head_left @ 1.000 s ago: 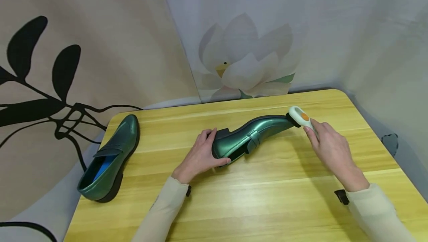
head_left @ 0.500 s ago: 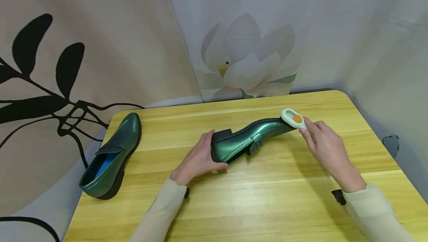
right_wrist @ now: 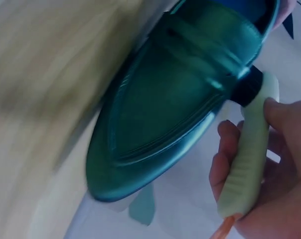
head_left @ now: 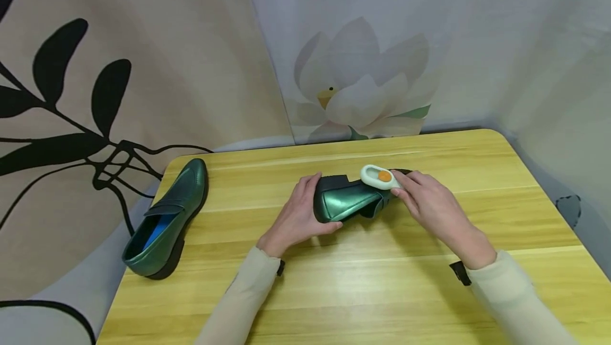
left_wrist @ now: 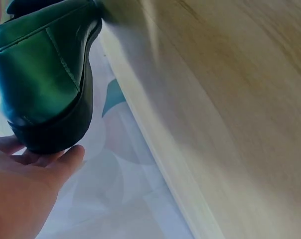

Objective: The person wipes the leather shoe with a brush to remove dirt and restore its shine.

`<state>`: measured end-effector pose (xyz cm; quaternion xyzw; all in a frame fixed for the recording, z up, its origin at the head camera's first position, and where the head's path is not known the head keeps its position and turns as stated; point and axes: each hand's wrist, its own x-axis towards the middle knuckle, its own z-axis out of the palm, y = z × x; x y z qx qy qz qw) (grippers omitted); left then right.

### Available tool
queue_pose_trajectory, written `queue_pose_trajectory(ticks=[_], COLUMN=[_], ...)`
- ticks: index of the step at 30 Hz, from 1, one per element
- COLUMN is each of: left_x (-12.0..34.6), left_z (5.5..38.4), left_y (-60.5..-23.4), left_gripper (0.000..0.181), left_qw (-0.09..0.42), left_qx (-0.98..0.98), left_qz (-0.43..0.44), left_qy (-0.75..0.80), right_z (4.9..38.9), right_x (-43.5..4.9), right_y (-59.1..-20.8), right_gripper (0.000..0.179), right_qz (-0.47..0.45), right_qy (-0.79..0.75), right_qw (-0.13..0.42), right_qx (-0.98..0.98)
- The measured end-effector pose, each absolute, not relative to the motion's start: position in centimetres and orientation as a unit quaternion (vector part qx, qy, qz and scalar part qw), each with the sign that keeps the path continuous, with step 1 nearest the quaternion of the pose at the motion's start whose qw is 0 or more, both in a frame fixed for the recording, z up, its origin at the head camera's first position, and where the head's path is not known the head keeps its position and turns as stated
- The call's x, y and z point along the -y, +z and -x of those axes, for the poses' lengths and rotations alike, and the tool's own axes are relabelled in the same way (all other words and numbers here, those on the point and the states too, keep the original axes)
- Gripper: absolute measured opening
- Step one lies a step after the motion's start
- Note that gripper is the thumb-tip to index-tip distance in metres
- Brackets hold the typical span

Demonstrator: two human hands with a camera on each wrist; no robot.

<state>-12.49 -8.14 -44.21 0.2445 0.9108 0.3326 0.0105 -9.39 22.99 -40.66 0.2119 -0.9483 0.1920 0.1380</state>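
A green metallic loafer (head_left: 346, 203) lies tipped on its side over the table, its black sole turned away from me. My left hand (head_left: 298, 215) grips it round the heel; in the left wrist view fingers show below the heel end of the loafer (left_wrist: 38, 79). A small brush (head_left: 374, 176) with a white looped head and an orange spot is held by its handle in my right hand (head_left: 436, 212). The right wrist view has the brush's dark bristles (right_wrist: 247, 87) against the side of the loafer (right_wrist: 170, 109), near the strap. My right hand hides the toe in the head view.
A matching green loafer (head_left: 176, 210) with a blue insole stands upright at the left edge of the wooden table (head_left: 343, 292). Behind the table hangs a pale curtain (head_left: 372, 80) printed with a flower and dark leaves.
The right hand has drawn the brush leftward along the loafer, from the toe to its middle near the heel. The left hand keeps its grip, and the loafer has turned slightly.
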Motion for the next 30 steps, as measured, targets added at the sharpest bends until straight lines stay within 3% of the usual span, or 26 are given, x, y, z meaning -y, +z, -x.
queue_pose_trajectory(ticks=[7,15,24,30], left_x=[8.0,7.8,7.4,6.8], left_z=[12.6,12.6,12.8,13.0], left_y=[-44.2,-44.3,-44.4,-44.4], left_gripper=[0.118,0.115,0.115,0.115], left_qw=[0.011,0.016,0.003,-0.018], left_qx=[-0.913,-0.909,-0.909,-0.908], left_qz=[-0.24,-0.221,-0.202,-0.217], left_qy=[0.33,0.352,0.364,0.359], right_z=[9.2,8.6,8.8,8.6], right_x=[-20.2,-17.7,-19.8,-18.5], right_y=[-40.4,-40.7,-39.5,-39.4], right_gripper=[0.044,0.046,0.043,0.043], right_qz=[-0.265,-0.319,-0.217,-0.25], right_qy=[0.179,0.189,0.142,0.164], right_qw=[0.131,0.18,0.161,0.162], right_qx=[0.938,0.911,0.952,0.94])
